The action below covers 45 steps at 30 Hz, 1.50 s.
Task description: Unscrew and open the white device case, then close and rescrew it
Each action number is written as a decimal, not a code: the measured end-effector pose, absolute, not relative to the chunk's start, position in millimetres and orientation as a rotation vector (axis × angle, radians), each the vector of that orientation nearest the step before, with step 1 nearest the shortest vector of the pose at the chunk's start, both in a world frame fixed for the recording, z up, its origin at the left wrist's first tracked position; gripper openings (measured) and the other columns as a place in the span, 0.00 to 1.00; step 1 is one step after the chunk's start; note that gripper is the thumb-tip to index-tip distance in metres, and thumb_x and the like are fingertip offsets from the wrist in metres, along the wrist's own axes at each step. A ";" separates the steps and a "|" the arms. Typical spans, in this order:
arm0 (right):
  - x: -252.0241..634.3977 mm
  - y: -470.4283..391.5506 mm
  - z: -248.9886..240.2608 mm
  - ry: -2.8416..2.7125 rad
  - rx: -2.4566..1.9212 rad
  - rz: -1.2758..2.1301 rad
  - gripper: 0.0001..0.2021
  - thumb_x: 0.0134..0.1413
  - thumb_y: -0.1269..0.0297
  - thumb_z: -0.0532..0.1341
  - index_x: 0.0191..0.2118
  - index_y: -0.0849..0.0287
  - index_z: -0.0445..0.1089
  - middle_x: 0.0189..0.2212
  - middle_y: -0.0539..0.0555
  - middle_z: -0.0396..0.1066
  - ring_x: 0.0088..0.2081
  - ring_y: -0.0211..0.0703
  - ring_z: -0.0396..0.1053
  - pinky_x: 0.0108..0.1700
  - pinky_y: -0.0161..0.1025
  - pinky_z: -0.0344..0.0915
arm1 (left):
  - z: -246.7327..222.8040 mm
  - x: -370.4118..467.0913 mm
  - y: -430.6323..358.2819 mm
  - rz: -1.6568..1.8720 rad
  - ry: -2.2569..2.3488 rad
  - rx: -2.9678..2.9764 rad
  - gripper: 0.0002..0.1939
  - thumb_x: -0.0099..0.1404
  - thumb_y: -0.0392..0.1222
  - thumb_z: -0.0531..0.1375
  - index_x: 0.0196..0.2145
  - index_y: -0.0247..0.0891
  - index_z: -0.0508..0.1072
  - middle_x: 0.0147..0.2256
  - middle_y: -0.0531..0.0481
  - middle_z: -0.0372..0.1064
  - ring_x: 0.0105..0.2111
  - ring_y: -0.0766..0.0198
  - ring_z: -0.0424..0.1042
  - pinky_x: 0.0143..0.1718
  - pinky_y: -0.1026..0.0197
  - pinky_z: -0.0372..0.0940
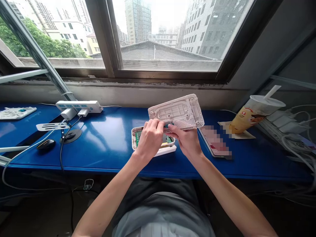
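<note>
A white perforated cover is tilted up above the blue table, its ribbed inner side showing. My right hand grips its lower edge with the thumb on the inner face. My left hand has its fingers closed at the cover's lower left edge; what the fingertips pinch there is hidden. Below both hands lies a white device housing, open at the top, with green circuit board parts inside. My left hand covers the middle of the housing.
On the blue table, a phone lies right of the housing, with a yellow drink cup beyond. A power strip, a round-based stand and a black mouse are at left. White cables and adapters crowd the far right.
</note>
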State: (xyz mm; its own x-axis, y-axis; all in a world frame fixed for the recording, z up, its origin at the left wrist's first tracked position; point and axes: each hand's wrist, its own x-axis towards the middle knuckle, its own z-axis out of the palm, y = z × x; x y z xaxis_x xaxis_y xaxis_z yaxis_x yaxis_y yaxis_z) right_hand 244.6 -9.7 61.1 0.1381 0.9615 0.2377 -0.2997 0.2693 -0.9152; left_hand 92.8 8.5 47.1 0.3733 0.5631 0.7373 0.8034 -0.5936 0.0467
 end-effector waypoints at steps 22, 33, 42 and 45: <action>267.7 4.2 60.2 -1.004 -0.981 0.943 0.28 0.49 0.57 0.78 0.57 0.53 0.79 0.54 0.56 0.81 0.54 0.57 0.80 0.40 0.38 0.84 | 57.5 20.0 33.4 -1.254 -1.510 -2.935 0.05 0.72 0.42 0.63 0.42 0.40 0.78 0.37 0.49 0.81 0.36 0.58 0.79 0.37 0.61 0.68; 267.1 5.5 60.5 -0.921 -0.899 1.298 0.19 0.53 0.58 0.75 0.50 0.56 0.79 0.48 0.56 0.84 0.46 0.49 0.84 0.47 0.39 0.83 | 54.5 29.3 30.3 -1.498 -1.524 -2.951 0.21 0.74 0.59 0.62 0.52 0.41 0.78 0.46 0.44 0.81 0.45 0.55 0.79 0.40 0.60 0.71; 261.0 15.1 77.8 -1.040 -0.881 1.366 0.19 0.55 0.55 0.76 0.48 0.58 0.77 0.51 0.59 0.82 0.49 0.53 0.83 0.54 0.45 0.82 | 63.7 43.6 42.8 -2.014 -1.542 -2.976 0.21 0.62 0.53 0.72 0.48 0.38 0.81 0.48 0.44 0.82 0.41 0.57 0.79 0.38 0.62 0.71; 268.8 34.4 80.2 -1.022 -0.973 1.277 0.20 0.57 0.58 0.74 0.51 0.58 0.72 0.52 0.60 0.82 0.51 0.52 0.83 0.59 0.47 0.80 | 67.9 39.7 63.9 -2.065 -1.577 -2.891 0.18 0.59 0.54 0.73 0.37 0.36 0.81 0.46 0.42 0.83 0.43 0.53 0.80 0.42 0.59 0.73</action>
